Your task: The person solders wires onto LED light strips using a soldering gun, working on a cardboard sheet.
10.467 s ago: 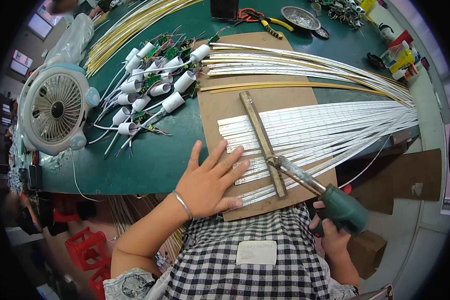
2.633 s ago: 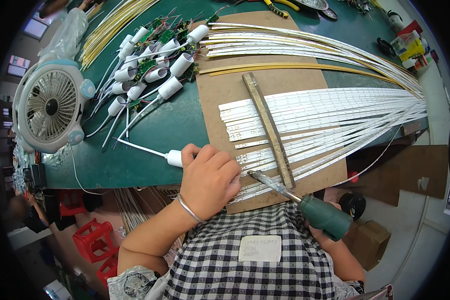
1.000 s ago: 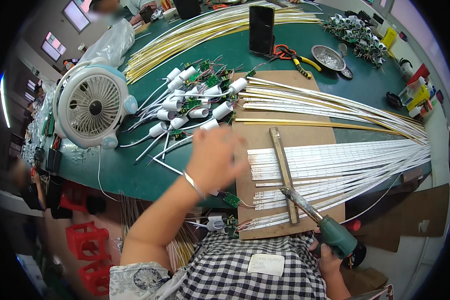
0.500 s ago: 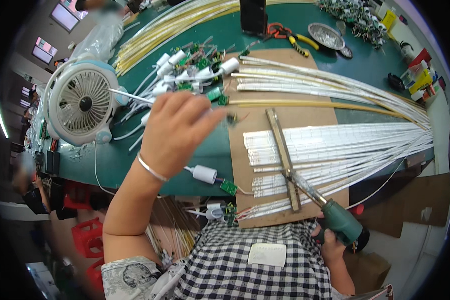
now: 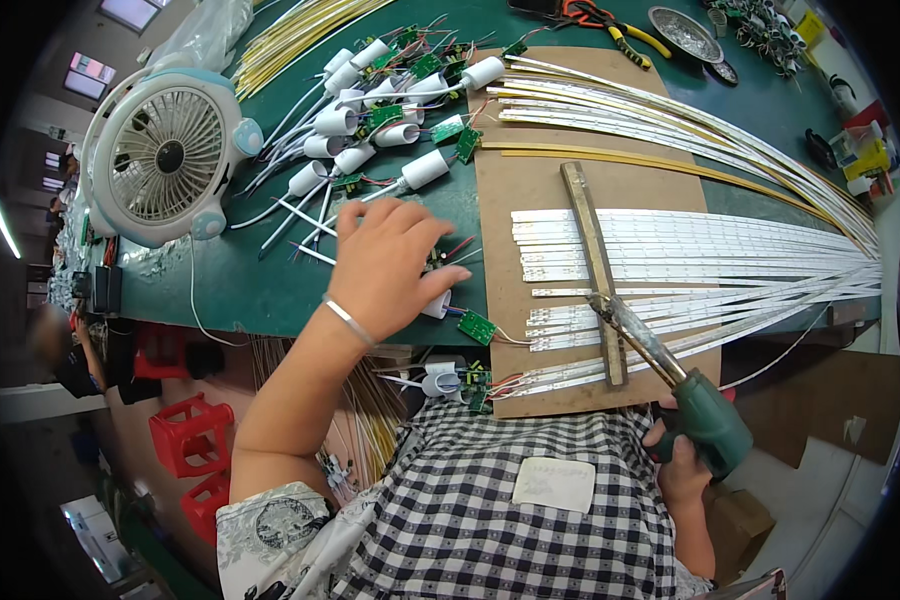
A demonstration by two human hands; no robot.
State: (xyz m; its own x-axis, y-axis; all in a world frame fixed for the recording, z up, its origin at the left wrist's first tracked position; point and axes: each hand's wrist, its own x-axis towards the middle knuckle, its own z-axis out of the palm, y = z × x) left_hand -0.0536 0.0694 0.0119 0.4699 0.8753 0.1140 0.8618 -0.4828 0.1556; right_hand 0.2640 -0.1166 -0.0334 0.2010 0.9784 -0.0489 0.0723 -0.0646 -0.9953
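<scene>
My left hand (image 5: 390,265) is palm-down over the green table, fingers curled around a small wired circuit board (image 5: 436,258). Red and dark wires poke out between thumb and forefinger; the hand hides most of the piece. A white cable stub (image 5: 315,255) shows on its other side. Just below lie a white cap (image 5: 436,304) and a green circuit board (image 5: 477,327), wired to a strip. My right hand (image 5: 682,468) is closed around the handle of a green soldering gun (image 5: 712,425). Its tip reaches a metal bar (image 5: 597,270) lying across the white LED strips (image 5: 690,245).
A brown board (image 5: 505,190) lies under the strips. Several white caps with cables and circuit boards (image 5: 370,110) are heaped at the back left, beside a fan (image 5: 170,157). Pliers (image 5: 620,30) and a metal dish (image 5: 685,35) stand at the far right.
My left hand has come down and slightly right with the wired piece, toward the near caps. The view has shifted, so the table appears higher. My right hand still grips the soldering gun.
</scene>
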